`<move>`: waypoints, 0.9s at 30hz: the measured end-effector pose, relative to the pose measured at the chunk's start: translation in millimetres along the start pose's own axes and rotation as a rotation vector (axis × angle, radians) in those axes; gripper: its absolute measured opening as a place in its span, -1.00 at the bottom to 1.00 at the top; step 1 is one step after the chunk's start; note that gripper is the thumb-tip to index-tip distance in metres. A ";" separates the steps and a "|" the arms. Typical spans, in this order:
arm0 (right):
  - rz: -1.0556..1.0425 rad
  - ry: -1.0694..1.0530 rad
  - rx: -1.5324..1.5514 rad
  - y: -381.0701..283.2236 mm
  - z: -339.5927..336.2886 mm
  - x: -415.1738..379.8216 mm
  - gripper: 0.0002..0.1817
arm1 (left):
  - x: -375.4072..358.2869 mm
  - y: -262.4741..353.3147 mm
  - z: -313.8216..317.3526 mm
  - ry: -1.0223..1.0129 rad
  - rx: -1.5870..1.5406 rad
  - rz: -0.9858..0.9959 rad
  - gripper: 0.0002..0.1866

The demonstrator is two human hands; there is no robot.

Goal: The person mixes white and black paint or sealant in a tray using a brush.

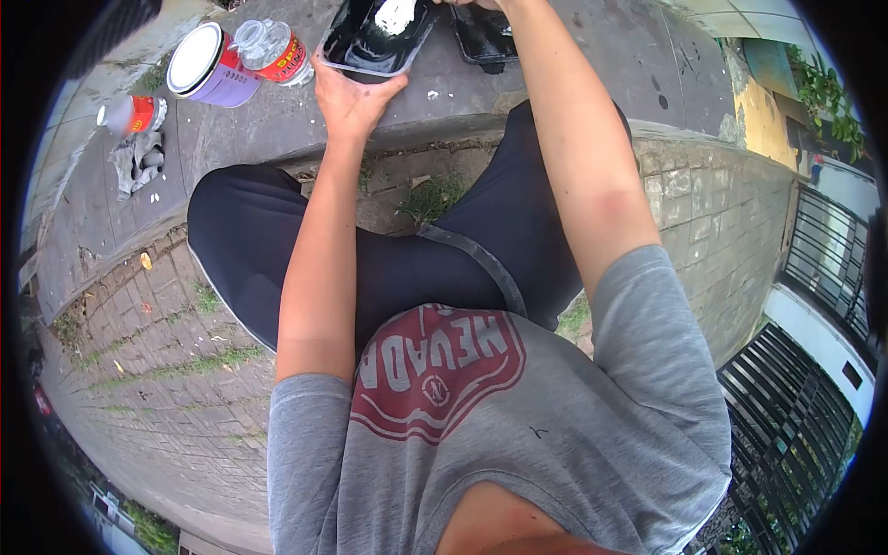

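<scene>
My left hand (pixel 356 100) grips the near end of a black plastic tray (pixel 375 63), thumb and fingers around its rim. White paint (pixel 395 16) lies in a patch inside it, with whitish smears on the dark bottom. At the top edge of the view, my right hand (pixel 476 3) is mostly cut off. Its visible fingers look closed near the tray's right side, and what they hold is out of sight. A second black tray (pixel 486 42) sits below that hand, on the grey ledge (pixel 444 99).
Left of the trays stand an open clear plastic bottle with a red label (pixel 282 65) and a purple paint can with a white top (pixel 215 69). Farther left are a smaller red-labelled container (pixel 143 114) and a crumpled grey cloth (pixel 139 165). Brick paving (pixel 185 370) lies below the ledge.
</scene>
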State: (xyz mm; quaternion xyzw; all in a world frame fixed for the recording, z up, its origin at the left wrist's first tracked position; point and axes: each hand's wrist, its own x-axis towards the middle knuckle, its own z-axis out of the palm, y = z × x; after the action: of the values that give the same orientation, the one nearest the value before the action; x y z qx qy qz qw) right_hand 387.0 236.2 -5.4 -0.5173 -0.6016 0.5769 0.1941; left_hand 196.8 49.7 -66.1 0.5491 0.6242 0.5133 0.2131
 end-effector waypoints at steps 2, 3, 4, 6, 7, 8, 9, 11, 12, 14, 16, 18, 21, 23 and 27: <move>-0.054 0.012 0.013 2.7 3.9 -7.6 -0.73 | -0.8 1.4 -0.5 -0.019 -0.026 -0.020 0.18; -0.099 0.041 -0.048 0.6 8.1 -10.7 -0.70 | -1.5 1.1 -1.2 -0.014 0.024 -0.018 0.20; -0.052 0.039 -0.134 -23.7 14.8 -33.8 -0.68 | -1.2 4.6 -3.5 -0.030 0.044 -0.020 0.18; -0.033 0.048 -0.248 -41.6 17.7 -56.6 -0.64 | -0.8 1.5 -4.4 -0.026 0.089 0.001 0.17; -0.060 0.062 -0.281 -40.1 16.3 -56.4 -0.62 | -0.9 -2.8 -1.9 -0.003 0.107 0.024 0.18; -0.036 0.130 -0.305 -49.5 19.6 -68.4 -0.63 | 2.0 16.1 -9.6 -0.064 -0.061 -0.092 0.20; -0.078 0.159 -0.265 -43.1 17.7 -63.8 -0.63 | 2.5 21.5 -10.0 -0.053 -0.038 -0.132 0.18; -0.157 0.220 -0.185 -21.8 9.3 -45.9 -0.63 | 3.9 22.5 -11.1 -0.052 -0.047 -0.097 0.18; -0.182 0.244 -0.214 -19.0 4.3 -41.2 -0.64 | 3.0 20.4 -11.3 -0.049 -0.023 -0.108 0.18; -0.225 0.345 -0.143 -15.0 7.9 -36.5 -0.66 | 2.2 16.0 -9.4 -0.048 0.023 -0.129 0.18; -0.245 0.290 -0.125 -19.5 15.7 -38.6 -0.65 | 0.6 12.9 -8.6 -0.045 0.041 -0.132 0.18; -0.295 0.242 -0.047 -21.5 29.2 -39.6 -0.63 | 1.0 13.0 -8.0 -0.044 0.055 -0.147 0.18; -0.206 0.132 -0.114 -37.9 43.8 -53.6 -0.62 | 2.8 13.2 -9.4 -0.059 0.033 -0.155 0.18; -0.200 0.067 -0.126 -42.7 51.3 -61.2 -0.61 | 2.2 12.0 -6.8 -0.048 -0.003 -0.087 0.17; -0.151 -0.073 -0.170 -41.8 41.2 -66.3 -0.63 | -0.2 3.8 -2.0 -0.010 -0.011 -0.014 0.13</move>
State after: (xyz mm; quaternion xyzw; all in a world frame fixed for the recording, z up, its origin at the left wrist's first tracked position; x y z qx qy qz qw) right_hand 361.9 168.2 45.5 -0.4639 -0.6921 0.5261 0.1704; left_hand 197.0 48.2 -62.0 0.5459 0.6242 0.5125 0.2229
